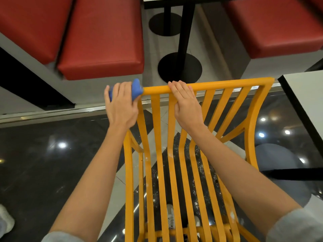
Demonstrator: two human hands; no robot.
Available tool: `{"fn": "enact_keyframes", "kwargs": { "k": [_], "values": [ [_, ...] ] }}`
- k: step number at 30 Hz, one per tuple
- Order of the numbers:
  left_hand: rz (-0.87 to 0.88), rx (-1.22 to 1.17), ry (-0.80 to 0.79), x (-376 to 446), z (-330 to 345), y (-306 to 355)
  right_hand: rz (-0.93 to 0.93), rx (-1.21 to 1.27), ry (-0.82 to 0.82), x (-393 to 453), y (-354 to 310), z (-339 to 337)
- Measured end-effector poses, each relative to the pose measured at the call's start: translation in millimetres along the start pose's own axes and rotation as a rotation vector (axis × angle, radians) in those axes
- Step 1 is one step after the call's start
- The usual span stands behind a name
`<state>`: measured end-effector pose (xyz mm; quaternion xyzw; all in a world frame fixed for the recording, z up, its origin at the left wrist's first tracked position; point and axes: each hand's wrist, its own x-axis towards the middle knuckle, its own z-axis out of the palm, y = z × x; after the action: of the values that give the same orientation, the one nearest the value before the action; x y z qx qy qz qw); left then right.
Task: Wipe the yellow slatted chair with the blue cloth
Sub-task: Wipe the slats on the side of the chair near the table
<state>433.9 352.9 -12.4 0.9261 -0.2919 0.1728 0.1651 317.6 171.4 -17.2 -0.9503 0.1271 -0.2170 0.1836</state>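
Observation:
The yellow slatted chair [174,163] fills the lower middle of the view, its top rail running across at mid-height. My left hand [120,103] grips the blue cloth [137,88] against the rail's left corner; the cloth bulges out on both sides of my fingers. My right hand [185,105] grips the top rail near its middle, fingers curled over the rail and thumb against a slat. Both forearms reach in from the bottom edge.
Red padded benches [101,41] stand behind the chair, another red bench [272,27] at top right. A black table pedestal [180,67] sits just beyond the rail. A white table [307,95] with a black edge is at the right. The dark floor is glossy.

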Motion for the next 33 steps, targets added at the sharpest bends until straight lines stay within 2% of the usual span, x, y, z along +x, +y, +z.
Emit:
{"fn": "enact_keyframes", "kwargs": {
  "k": [3, 6, 8, 10, 12, 16, 19, 21, 23, 25, 27, 30, 33],
  "values": [
    [-0.134, -0.043, 0.032, 1, -6, -21, 0.003, 0.023, -0.019, 1, 0, -1],
    [-0.409, -0.258, 0.104, 5, -2, -5, 0.024, 0.035, -0.021, 1, -3, -2],
    [-0.552, -0.422, 0.218, -5, 9, 15, 0.041, 0.019, -0.015, 2, -9, -2],
    [-0.654, -0.566, 0.308, -17, 20, 26, 0.054, -0.064, -0.022, 3, -17, -2],
    [-0.709, -0.658, 0.329, -19, 22, 25, 0.064, -0.176, 0.004, 10, -26, -7],
    [-0.690, -0.693, 0.351, -3, 11, 19, -0.012, -0.142, 0.089, 40, -56, -10],
    [-0.634, -0.730, 0.378, -1, 18, 17, -0.103, 0.010, -0.103, 56, -72, 1],
    [-0.704, -0.782, 0.366, -23, 35, 15, -0.091, 0.057, -0.217, 56, -72, 9],
    [-0.842, -0.798, 0.315, -55, 55, 13, -0.069, 0.063, -0.171, 52, -68, 17],
    [-0.906, -0.772, 0.260, -71, 62, 13, -0.059, 0.020, -0.079, 47, -70, 24],
    [-0.853, -0.816, 0.284, -59, 54, 13, -0.072, -0.027, -0.041, 46, -77, 34],
    [-0.715, -0.903, 0.343, -26, 34, 9, -0.125, -0.023, -0.071, 39, -95, 50],
    [-0.683, -0.925, 0.290, -39, 47, 1, -0.127, 0.045, -0.018, 34, -97, 59]
  ]
}}
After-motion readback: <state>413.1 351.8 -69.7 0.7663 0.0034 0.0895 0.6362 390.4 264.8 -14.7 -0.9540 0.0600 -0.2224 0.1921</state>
